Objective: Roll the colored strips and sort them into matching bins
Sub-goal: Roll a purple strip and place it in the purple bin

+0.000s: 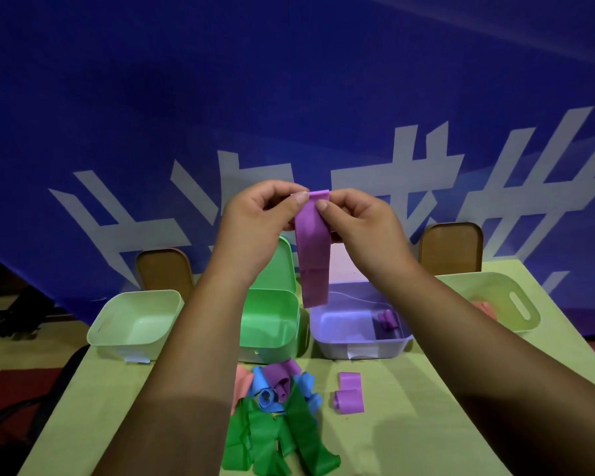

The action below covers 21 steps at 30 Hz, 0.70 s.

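Observation:
A purple strip (312, 255) hangs straight down in the air above the bins. My left hand (258, 221) and my right hand (361, 218) pinch its top edge between thumb and fingers. Below it stands a purple bin (358, 348) with a purple roll (387, 319) inside. Left of that is a green bin (272, 324), and at the far left a pale green bin (134, 321). A pale yellow bin (495, 297) at the right holds something pink. A pile of green, blue, purple and pink strips (275, 417) lies on the table in front.
A loose curled purple strip (349, 393) lies right of the pile. The green bin's lid (282, 266) leans behind it. Two brown chair backs (165, 269) (450, 247) stand behind the yellow-green table (409, 424), before a blue banner.

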Each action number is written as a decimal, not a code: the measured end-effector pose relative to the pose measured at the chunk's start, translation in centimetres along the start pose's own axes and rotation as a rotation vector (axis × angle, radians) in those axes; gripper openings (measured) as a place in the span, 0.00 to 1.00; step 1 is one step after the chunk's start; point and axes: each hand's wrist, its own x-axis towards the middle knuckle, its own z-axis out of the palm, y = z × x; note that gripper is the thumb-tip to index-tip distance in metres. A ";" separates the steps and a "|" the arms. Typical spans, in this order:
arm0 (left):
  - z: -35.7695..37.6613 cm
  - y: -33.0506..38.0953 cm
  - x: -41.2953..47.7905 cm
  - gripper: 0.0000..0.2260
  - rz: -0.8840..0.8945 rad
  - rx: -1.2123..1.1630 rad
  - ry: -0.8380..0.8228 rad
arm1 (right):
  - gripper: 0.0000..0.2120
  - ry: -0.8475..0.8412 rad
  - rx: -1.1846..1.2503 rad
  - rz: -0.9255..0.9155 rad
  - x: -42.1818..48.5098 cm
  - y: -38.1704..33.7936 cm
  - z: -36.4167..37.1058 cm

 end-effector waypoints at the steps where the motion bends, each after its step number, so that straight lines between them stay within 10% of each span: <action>1: -0.1 0.1 -0.1 0.04 0.002 0.000 -0.001 | 0.06 0.001 0.005 0.001 0.0 -0.1 0.0; 21: -1.4 1.1 -1.1 0.05 -0.018 0.029 0.031 | 0.07 0.010 0.006 -0.021 -0.5 -1.6 1.1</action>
